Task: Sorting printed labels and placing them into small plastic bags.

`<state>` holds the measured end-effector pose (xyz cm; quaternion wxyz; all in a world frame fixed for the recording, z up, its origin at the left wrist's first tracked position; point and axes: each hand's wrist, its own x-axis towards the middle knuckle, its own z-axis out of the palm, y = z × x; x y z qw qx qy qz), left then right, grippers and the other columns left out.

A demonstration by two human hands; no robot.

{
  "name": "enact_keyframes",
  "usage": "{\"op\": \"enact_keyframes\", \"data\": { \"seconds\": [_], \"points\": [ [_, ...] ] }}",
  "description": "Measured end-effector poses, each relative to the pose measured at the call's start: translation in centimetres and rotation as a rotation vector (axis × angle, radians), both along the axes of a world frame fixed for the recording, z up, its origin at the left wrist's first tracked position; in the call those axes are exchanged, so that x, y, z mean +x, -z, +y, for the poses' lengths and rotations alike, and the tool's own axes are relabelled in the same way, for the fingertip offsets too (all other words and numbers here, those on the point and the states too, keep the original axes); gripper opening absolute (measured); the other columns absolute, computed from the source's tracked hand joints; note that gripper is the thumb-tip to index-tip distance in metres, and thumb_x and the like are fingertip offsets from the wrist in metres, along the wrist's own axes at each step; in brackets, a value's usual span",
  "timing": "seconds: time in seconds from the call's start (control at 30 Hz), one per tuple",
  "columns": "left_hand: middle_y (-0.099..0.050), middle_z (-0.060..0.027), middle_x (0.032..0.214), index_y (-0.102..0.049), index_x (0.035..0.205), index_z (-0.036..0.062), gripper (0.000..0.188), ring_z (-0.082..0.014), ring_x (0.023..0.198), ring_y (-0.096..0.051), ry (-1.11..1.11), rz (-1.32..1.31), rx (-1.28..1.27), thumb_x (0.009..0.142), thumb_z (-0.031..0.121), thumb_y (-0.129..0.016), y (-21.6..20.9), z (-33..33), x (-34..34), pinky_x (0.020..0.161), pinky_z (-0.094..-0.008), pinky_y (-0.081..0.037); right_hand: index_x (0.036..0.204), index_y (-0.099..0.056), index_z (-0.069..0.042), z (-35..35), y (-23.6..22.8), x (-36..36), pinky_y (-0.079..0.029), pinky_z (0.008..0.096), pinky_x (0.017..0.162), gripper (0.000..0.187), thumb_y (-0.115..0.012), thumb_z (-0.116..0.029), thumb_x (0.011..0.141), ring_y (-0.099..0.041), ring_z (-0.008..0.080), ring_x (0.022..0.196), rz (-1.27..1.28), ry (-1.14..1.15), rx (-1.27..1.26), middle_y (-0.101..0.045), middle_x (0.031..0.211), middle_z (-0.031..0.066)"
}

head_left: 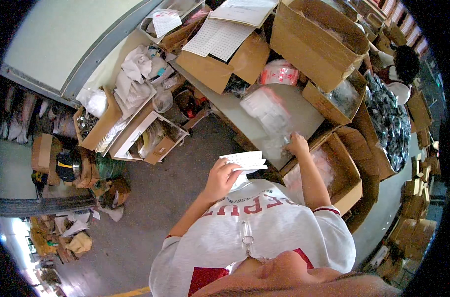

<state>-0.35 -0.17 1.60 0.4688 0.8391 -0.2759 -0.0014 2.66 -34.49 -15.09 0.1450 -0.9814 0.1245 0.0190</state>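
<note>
Well left of left hand [219, 180], note open white box [130, 135] holding papers [148, 139]. With left hand, clamping folded white printed sheets [243, 159] in front of shirt [269, 222]. Holding hands apart from each other. With right hand [297, 144], touching near end of clear plastic bags [270, 116] on grey table [302, 101]; cannot tell if pinching them. Just right of right hand, note open cardboard carton [351, 194]; farther right, dark glossy bagged items [389, 126]

A person's left hand [222, 179] holds white printed sheets [245, 159]; the right hand [298, 144] touches clear plastic bags [268, 116] on a grey table [305, 102] edged by cardboard boxes [309, 47].
</note>
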Motion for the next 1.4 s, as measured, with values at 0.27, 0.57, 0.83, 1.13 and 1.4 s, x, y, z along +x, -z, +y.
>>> {"op": "enact_keyframes", "data": {
  "seconds": [0.27, 0.57, 0.83, 1.13, 1.4],
  "points": [
    [-0.059, -0.0142, 0.086, -0.066, 0.090, 0.0014, 0.013, -0.0304, 0.079, -0.058, -0.009, -0.001, -0.010, 0.079, 0.007, -0.069, 0.2, 0.1, 0.0, 0.065, -0.0371, -0.047, 0.098, -0.061, 0.002, -1.3, -6.3, -0.5, -0.050, 0.0347, 0.070, 0.030, -0.071, -0.011, 0.073, -0.061, 0.0221, 0.075, 0.068, 0.122, 0.528, -0.065, 0.087, 0.0117],
    [-0.058, -0.0133, 0.084, -0.066, 0.090, 0.0018, 0.013, -0.0244, 0.065, -0.061, -0.034, 0.008, -0.074, 0.077, 0.004, -0.070, 0.2, 0.0, 0.9, 0.053, -0.0288, -0.049, 0.116, -0.055, -0.008, -7.2, -20.9, -9.0, -0.048, 0.0445, 0.087, 0.052, -0.075, -0.025, 0.071, -0.058, 0.0370, 0.102, 0.035, 0.390, -0.305, -0.061, 0.110, 0.0165],
    [-0.063, -0.0156, 0.090, -0.067, 0.088, 0.0011, 0.016, -0.0284, 0.081, -0.063, 0.150, 0.011, 0.161, 0.073, 0.003, -0.072, 9.9, 6.3, 3.7, 0.072, -0.0349, -0.050, 0.105, -0.061, -0.004, 18.0, -35.5, -3.8, -0.042, 0.0448, 0.078, 0.029, -0.054, -0.022, 0.083, -0.055, 0.0354, 0.096, -0.484, -1.714, 1.250, -0.059, 0.100, 0.0155],
    [-0.064, -0.0148, 0.088, -0.067, 0.088, -0.0003, 0.014, -0.0257, 0.078, -0.063, -0.081, 0.003, 0.000, 0.075, 0.003, -0.072, 3.8, 1.7, 2.9, 0.068, -0.0329, -0.050, 0.109, -0.059, -0.005, 25.2, -39.1, -6.6, -0.042, 0.0453, 0.079, 0.030, -0.055, -0.024, 0.086, -0.052, 0.0356, 0.101, -0.352, -2.278, 1.399, -0.056, 0.108, 0.0156],
    [-0.064, -0.0149, 0.088, -0.067, 0.088, -0.0006, 0.014, -0.0254, 0.078, -0.063, -0.091, -0.017, 0.022, 0.075, 0.003, -0.071, 3.8, 2.5, 3.0, 0.068, -0.0326, -0.050, 0.109, -0.059, -0.005, 25.5, -38.7, -6.6, -0.042, 0.0453, 0.080, 0.030, -0.056, -0.024, 0.086, -0.052, 0.0354, 0.101, -0.362, -2.280, 1.443, -0.056, 0.108, 0.0157]
  ]
}}
